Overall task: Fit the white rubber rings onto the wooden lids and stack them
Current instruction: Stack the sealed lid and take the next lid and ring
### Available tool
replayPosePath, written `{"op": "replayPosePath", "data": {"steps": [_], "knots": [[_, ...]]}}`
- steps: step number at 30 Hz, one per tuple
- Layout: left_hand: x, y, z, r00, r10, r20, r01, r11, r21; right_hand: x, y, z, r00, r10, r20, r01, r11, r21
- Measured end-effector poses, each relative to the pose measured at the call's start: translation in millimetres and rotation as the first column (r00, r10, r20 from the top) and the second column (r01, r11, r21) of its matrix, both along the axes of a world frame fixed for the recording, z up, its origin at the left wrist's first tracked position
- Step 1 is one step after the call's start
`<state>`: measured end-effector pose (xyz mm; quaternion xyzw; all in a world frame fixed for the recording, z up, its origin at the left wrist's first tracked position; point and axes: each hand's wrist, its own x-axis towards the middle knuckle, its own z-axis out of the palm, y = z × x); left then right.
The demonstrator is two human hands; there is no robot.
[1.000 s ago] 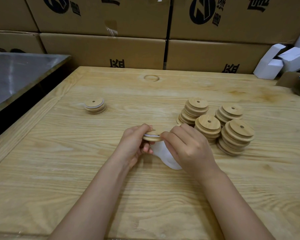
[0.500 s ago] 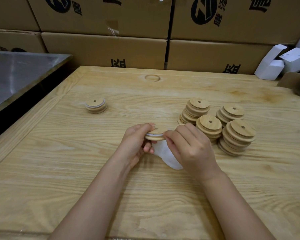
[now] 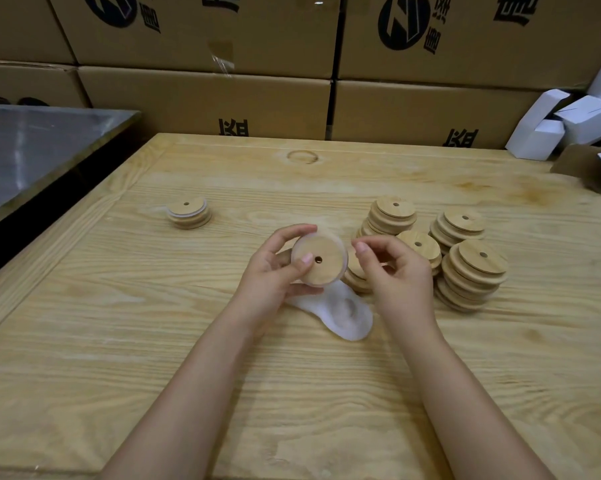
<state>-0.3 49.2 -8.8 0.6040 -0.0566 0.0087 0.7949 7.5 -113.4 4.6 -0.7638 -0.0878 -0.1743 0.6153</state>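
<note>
The left hand (image 3: 274,271) grips a wooden lid (image 3: 321,259) above the worktop (image 3: 119,306), tilted face-up, thumb beside its hole and fingers curled round its rim. The right hand (image 3: 394,271) hovers just beside it, fingers loosely bent and holding nothing. A white pouch (image 3: 347,315) lies beneath both hands. Lid stacks (image 3: 472,271) stand right, and a short finished stack (image 3: 189,213) stands left. The cardboard boxes (image 3: 205,98) behind carry dark round logos and Chinese characters.
</note>
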Motion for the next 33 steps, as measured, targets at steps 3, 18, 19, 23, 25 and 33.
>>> {"op": "replayPosePath", "data": {"steps": [3,18,19,23,25,33], "knots": [[-0.9,0.1,-0.6,0.997,-0.009,0.074,0.009,1.000,0.004,1.5,-3.9,3.6,0.996,0.065,-0.064,-0.058,0.993,0.101],[4.2,4.5,-1.5,0.983,0.041,0.181,-0.069,0.986,0.150,0.0,1.5,-0.3,0.982,0.171,0.084,-0.169,0.985,-0.034],[4.5,5.0,-1.5,0.982,0.040,0.185,-0.069,0.986,0.151,0.1,1.4,-0.6,0.982,0.169,0.083,-0.167,0.986,-0.030],[5.3,6.8,-2.9,0.977,0.046,0.207,-0.085,0.979,0.186,0.5,-0.6,0.6,0.981,0.165,0.105,-0.157,0.984,-0.083],[5.3,7.6,-3.8,0.974,0.055,0.220,-0.105,0.970,0.219,0.4,-1.5,0.8,0.980,0.156,0.123,-0.141,0.983,-0.119],[1.7,7.1,-3.8,0.961,0.034,0.273,-0.134,0.923,0.359,-3.6,2.8,-2.2,0.946,0.187,0.263,-0.097,0.943,-0.319]]}}
